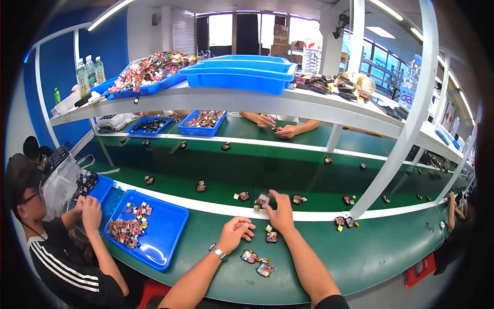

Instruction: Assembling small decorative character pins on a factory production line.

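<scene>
1. Two hands at center frame; right hand [281, 213] pinches blurred module [263, 200] between thumb and fingers, over white rail [216, 207] at belt edge.
2. Blurred module: long axis seems to lean upper right to lower left; can't tell which end leads.
3. Left hand [235, 236] lower left of right hand, fingers loosely bent, slightly spread, nothing visible in grip; metal watch [218, 252] on wrist.
4. Upright module [271, 236] on tabletop [319, 252] between forearms; long axis roughly up-down, yellow tab toward top of frame.
5. Two more modules below, close together: left module [249, 256] tab points right; lower module [265, 270] tab points up.
6. Blue tray [172, 247], lower left, holds small-parts pile [126, 233].
7. Green belt [170, 165] across middle carries scattered modules.
8. Co-worker [62, 247] at far left, hands raised together.
</scene>
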The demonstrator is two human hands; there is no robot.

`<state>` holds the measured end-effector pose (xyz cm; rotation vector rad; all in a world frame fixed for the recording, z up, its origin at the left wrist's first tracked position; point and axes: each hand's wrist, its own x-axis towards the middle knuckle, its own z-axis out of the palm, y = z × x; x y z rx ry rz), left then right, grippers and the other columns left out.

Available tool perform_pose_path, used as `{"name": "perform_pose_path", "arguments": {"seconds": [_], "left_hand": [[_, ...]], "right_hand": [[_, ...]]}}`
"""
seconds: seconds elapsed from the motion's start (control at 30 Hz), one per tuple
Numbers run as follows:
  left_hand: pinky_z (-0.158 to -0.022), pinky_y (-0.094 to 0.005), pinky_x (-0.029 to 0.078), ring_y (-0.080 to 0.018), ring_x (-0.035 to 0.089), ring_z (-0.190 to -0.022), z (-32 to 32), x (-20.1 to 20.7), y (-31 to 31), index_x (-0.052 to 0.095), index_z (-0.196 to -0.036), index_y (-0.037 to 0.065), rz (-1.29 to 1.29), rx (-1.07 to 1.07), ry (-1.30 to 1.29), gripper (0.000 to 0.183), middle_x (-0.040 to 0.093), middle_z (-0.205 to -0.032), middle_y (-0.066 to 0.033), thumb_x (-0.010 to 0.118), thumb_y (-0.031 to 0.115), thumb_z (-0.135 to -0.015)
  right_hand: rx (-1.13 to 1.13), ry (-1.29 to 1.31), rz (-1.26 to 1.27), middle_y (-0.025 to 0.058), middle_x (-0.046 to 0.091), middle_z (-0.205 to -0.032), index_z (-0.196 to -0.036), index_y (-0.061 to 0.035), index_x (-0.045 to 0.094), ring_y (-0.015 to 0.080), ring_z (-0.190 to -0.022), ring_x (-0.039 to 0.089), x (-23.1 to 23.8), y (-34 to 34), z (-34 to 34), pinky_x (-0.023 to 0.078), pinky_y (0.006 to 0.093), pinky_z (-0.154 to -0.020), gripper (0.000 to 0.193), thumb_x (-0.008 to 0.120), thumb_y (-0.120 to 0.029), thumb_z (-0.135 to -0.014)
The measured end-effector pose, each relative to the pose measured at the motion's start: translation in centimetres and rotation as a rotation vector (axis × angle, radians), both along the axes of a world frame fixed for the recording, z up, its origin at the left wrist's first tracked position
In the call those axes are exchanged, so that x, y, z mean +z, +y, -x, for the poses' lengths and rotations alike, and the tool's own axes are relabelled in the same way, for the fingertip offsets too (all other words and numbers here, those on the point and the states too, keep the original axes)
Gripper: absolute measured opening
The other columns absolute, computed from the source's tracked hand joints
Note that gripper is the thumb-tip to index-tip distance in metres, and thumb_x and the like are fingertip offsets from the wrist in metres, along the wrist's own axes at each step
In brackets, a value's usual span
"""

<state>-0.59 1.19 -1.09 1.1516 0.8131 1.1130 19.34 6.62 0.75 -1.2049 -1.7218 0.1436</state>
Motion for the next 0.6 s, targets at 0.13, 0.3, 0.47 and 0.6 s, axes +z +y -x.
{"name": "perform_pose_path", "arguments": {"seconds": [0.13, 0.3, 0.47, 0.6], "left_hand": [[-0.061, -0.0265, 0.052, -0.0158, 0.063, -0.074, 0.5, 0.4, 0.1, 0.055, -0.108, 0.0, 0.062, 0.036, -0.05, 0.025, 0.066, -0.098, -0.0144, 0.046, 0.022, -0.101], [-0.061, -0.0248, 0.05, -0.0142, 0.062, -0.072, 0.2, 3.0, -0.7, 0.055, -0.121, -0.002, 0.203, -0.315, -0.05, 0.041, 0.065, -0.092, -0.0093, 0.041, 0.032, -0.103], [-0.062, -0.0238, 0.05, -0.0118, 0.061, -0.073, 1.4, 1.3, -0.3, 0.054, -0.125, -0.004, 0.14, -0.517, 0.057, 0.04, 0.066, -0.094, -0.0087, 0.044, 0.028, -0.103], [-0.07, -0.0262, 0.055, -0.0155, 0.065, -0.08, 0.6, 2.1, -0.9, 0.05, -0.13, -0.004, 0.122, -0.431, 0.04, 0.036, 0.065, -0.102, -0.0122, 0.047, 0.017, -0.101]], "right_hand": [[0.247, 0.127, 0.153, 0.0099, 0.062, -0.113, -0.126, -0.0057, 0.054, 0.0297, -0.11, 0.052, 1.8, -6.5, -0.4, 0.041, 0.0386, -0.098, 0.055, 0.075, -0.01, -0.075], [0.454, 0.042, 0.224, 0.0078, 0.06, -0.119, -0.13, -0.0085, 0.054, 0.0272, -0.113, 0.05, 2.9, -10.2, -1.7, 0.042, 0.037, -0.097, 0.056, 0.074, -0.01, -0.077], [0.491, -0.035, 0.301, 0.0083, 0.056, -0.124, -0.13, -0.0113, 0.056, 0.0285, -0.115, 0.051, 3.0, -10.5, -1.1, 0.044, 0.0371, -0.098, 0.054, 0.071, -0.006, -0.079], [0.481, -0.144, 0.125, 0.0082, 0.056, -0.126, -0.125, -0.0136, 0.06, 0.0288, -0.115, 0.052, 2.9, -10.1, -1.4, 0.045, 0.0381, -0.098, 0.051, 0.07, -0.004, -0.077]]}}
